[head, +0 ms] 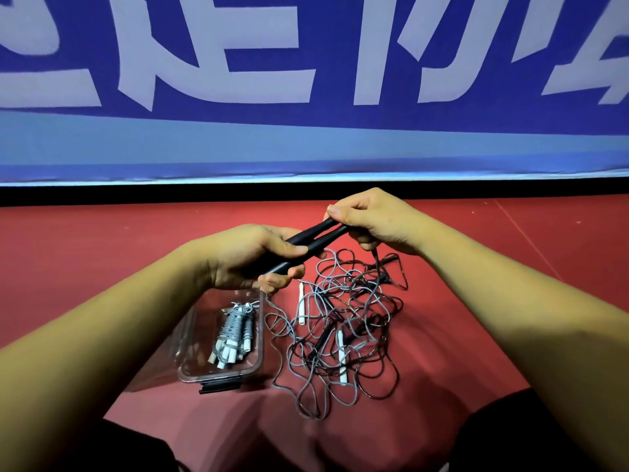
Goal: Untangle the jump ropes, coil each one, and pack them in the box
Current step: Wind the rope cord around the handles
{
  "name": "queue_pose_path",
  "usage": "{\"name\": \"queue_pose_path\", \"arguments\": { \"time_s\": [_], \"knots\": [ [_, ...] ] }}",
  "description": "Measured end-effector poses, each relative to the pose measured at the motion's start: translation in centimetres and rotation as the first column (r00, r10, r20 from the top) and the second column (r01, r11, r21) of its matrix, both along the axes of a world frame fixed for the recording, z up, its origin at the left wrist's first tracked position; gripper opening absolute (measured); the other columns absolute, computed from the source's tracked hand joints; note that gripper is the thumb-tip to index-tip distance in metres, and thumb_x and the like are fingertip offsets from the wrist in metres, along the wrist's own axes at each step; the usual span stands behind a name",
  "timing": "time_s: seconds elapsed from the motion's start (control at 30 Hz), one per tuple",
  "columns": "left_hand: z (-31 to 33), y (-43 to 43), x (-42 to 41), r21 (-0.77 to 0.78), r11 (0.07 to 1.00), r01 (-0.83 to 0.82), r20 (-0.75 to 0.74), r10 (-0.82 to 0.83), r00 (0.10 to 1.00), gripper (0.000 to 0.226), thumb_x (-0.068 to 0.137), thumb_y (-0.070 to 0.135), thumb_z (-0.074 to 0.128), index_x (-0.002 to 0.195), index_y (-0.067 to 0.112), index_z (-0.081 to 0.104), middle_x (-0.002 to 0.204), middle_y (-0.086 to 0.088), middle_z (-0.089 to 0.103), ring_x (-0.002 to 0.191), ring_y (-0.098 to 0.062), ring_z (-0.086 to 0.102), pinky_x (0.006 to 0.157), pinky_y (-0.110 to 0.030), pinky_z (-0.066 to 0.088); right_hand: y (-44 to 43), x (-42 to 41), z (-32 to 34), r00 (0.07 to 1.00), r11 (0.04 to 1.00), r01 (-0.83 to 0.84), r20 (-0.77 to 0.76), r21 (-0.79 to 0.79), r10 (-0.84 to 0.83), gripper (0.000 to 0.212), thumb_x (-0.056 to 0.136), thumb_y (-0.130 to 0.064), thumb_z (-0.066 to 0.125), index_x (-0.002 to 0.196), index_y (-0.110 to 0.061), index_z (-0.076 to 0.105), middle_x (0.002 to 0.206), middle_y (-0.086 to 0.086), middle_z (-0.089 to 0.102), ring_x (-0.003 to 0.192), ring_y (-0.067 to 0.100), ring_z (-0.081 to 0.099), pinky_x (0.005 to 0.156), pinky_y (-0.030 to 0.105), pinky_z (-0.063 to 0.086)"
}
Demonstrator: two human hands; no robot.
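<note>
Two black jump-rope handles [315, 241] lie side by side in the air between my hands. My left hand [250, 258] grips their lower ends, and my right hand [371, 221] pinches their upper ends, with a thin cord hanging from it. Below them a tangle of grey and dark ropes [343, 330] with white handles [301, 306] lies on the red floor. A clear plastic box [190, 349] sits left of the tangle. It holds coiled grey ropes with white handles [233, 335].
A black strip and a blue banner with large white characters [306, 80] close off the far side of the red floor [85, 253]. My dark-clothed knees [544, 434] frame the bottom corners. A black latch [219, 386] sits on the box's near edge.
</note>
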State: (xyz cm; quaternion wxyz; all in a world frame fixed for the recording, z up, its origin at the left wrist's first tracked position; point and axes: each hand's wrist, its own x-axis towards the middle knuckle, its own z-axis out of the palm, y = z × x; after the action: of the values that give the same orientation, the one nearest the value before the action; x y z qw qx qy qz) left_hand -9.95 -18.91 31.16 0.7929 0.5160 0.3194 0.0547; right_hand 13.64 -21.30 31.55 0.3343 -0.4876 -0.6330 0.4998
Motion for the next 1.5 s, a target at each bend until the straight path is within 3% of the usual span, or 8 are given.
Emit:
{"name": "queue_pose_path", "arguments": {
  "time_s": [0.23,0.4,0.73,0.93,1.1,1.33,1.43,1.5],
  "knots": [
    [0.9,-1.1,0.3,0.104,0.994,-0.017,-0.092,0.027,0.995,0.021,0.088,0.024,0.063,0.093,0.004,0.062,0.058,-0.001,0.029,0.038,-0.007,0.026,0.038,-0.018,0.016,-0.1,-0.7,0.4,0.985,0.997,0.051,-0.159,-0.059,-0.06,0.039,0.098,-0.034,0.052,0.092,0.003,0.061,0.057,-0.001,0.019,0.049,0.013,0.015,0.05,0.029,0.014],
    [1.1,-0.7,1.0,0.064,0.952,-0.299,0.139,0.288,0.948,0.027,0.09,0.025,0.054,0.067,0.018,0.043,0.053,0.003,0.028,0.036,-0.005,0.024,0.036,-0.017,0.014,0.4,-0.7,0.1,0.956,0.991,0.103,-0.265,-0.088,-0.123,0.041,0.104,-0.036,0.04,0.078,-0.013,0.063,0.052,-0.002,0.025,0.044,0.013,0.025,0.053,0.027,0.029],
    [0.6,2.1,0.4,-0.022,0.499,-0.866,0.355,0.814,0.46,0.02,0.1,0.03,0.054,0.086,0.017,0.052,0.066,-0.001,0.058,0.067,-0.019,0.066,0.059,-0.023,0.052,-1.5,-6.0,-2.5,0.986,0.965,-0.019,-0.165,-0.262,-0.025,0.022,0.106,-0.018,0.034,0.094,-0.008,0.049,0.057,0.003,0.04,0.045,0.015,0.038,0.048,0.024,0.036],
    [0.6,2.6,-0.4,-0.086,0.419,-0.904,0.378,0.853,0.36,0.021,0.104,0.028,0.049,0.114,0.009,0.049,0.109,-0.023,0.069,0.098,-0.037,0.071,0.084,-0.039,0.06,-2.2,-8.5,-2.9,0.985,0.965,-0.053,-0.171,-0.257,0.009,0.026,0.106,-0.023,0.033,0.093,-0.013,0.052,0.062,0.003,0.036,0.042,0.011,0.03,0.041,0.019,0.024],
    [0.8,2.2,0.1,-0.22,0.486,-0.846,0.374,0.843,0.387,0.041,0.105,0.029,0.044,0.133,-0.002,0.049,0.115,-0.014,0.07,0.102,-0.028,0.072,0.079,-0.035,0.059,-2.8,-9.6,-3.2,0.984,0.94,-0.057,-0.178,-0.336,-0.004,0.026,0.105,-0.023,0.035,0.09,-0.013,0.054,0.057,0.002,0.036,0.04,0.01,0.028,0.041,0.017,0.02],
    [0.9,1.3,-0.2,-0.057,0.632,-0.773,0.292,0.751,0.592,0.038,0.102,0.048,0.041,0.118,0.02,0.061,0.12,0.0,0.071,0.111,-0.028,0.067,0.097,-0.042,0.049,-3.9,-11.2,-2.5,0.969,0.902,-0.137,-0.245,-0.409,0.036,0.025,0.104,-0.02,0.037,0.089,-0.012,0.055,0.052,-0.001,0.033,0.04,0.009,0.021,0.044,0.018,0.014],
    [1.3,1.1,-0.1,-0.08,0.68,-0.729,0.268,0.719,0.641,0.034,0.1,0.05,0.044,0.109,0.021,0.059,0.097,-0.009,0.074,0.084,-0.026,0.073,0.068,-0.034,0.059,-4.2,-11.3,-2.0,0.964,0.901,-0.153,-0.263,-0.406,0.045,0.025,0.105,-0.019,0.037,0.091,-0.01,0.056,0.052,0.0,0.032,0.039,0.009,0.022,0.044,0.019,0.014],
    [1.2,1.3,-0.1,0.012,0.673,-0.74,0.253,0.714,0.653,0.025,0.1,0.044,0.049,0.097,0.02,0.054,0.066,0.001,0.058,0.049,-0.012,0.053,0.045,-0.02,0.042,-4.3,-11.3,-1.6,0.965,0.907,-0.144,-0.258,-0.396,0.041,0.025,0.104,-0.018,0.036,0.093,-0.008,0.056,0.052,0.0,0.034,0.04,0.01,0.024,0.043,0.018,0.017]
  ]
}}
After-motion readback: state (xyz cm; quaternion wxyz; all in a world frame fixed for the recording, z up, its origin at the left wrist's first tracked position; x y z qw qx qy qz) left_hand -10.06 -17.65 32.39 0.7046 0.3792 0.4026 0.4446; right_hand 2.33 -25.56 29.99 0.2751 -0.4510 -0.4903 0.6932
